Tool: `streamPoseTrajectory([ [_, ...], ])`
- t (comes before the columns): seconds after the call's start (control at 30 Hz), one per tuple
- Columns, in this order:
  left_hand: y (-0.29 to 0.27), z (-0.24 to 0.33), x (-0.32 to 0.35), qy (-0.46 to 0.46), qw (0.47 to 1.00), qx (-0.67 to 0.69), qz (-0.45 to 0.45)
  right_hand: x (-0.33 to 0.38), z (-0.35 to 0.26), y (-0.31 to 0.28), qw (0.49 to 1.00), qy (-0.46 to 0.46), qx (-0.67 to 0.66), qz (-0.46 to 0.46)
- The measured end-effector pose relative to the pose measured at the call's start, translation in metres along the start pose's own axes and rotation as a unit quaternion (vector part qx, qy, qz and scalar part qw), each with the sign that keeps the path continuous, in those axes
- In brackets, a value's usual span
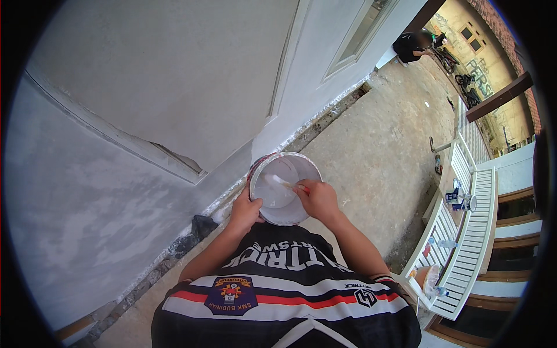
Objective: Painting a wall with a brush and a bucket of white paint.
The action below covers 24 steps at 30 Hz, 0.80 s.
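A round bucket point(314, 164) of whitish paint is held up in front of my chest, its mouth facing me. My left hand point(246, 210) grips its left side, with the thumb over the rim. In my right hand point(318, 198), closed at the right rim, is the red handle of a paintbrush point(285, 182). The brush's white-coated bristles reach inside the bucket, near its inner wall. Whether they touch the paint I cannot tell.
On the left stands a patchy grey-white wall point(116, 214) with a door-like panel point(174, 69). Concrete ground point(371, 151) stretches ahead. To the right, a white slatted bench point(478, 214) holds bottles and tins. Far off, a person in black point(409, 46) crouches near motorcycles point(467, 84).
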State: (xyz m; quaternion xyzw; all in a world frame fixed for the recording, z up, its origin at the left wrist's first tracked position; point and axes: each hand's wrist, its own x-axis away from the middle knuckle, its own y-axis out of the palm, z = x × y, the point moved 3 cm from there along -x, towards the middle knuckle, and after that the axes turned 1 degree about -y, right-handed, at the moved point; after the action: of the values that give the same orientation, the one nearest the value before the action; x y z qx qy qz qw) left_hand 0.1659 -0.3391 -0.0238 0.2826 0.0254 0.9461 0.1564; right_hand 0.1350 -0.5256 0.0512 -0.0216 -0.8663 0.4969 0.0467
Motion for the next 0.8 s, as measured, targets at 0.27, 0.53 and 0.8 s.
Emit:
streamPoseTrajectory([
  [0.27,0.002,0.000,-0.003,0.007,1.000,0.007,0.014,-0.004,0.001,-0.002,0.999,-0.027,-0.028,0.038],
  [0.53,0.003,0.007,-0.005,-0.002,1.000,0.010,0.012,-0.010,-0.001,0.005,0.999,-0.006,0.051,0.017],
  [0.8,0.003,0.011,-0.013,-0.003,1.000,-0.004,0.008,-0.011,0.001,0.015,1.000,0.007,-0.004,-0.002],
])
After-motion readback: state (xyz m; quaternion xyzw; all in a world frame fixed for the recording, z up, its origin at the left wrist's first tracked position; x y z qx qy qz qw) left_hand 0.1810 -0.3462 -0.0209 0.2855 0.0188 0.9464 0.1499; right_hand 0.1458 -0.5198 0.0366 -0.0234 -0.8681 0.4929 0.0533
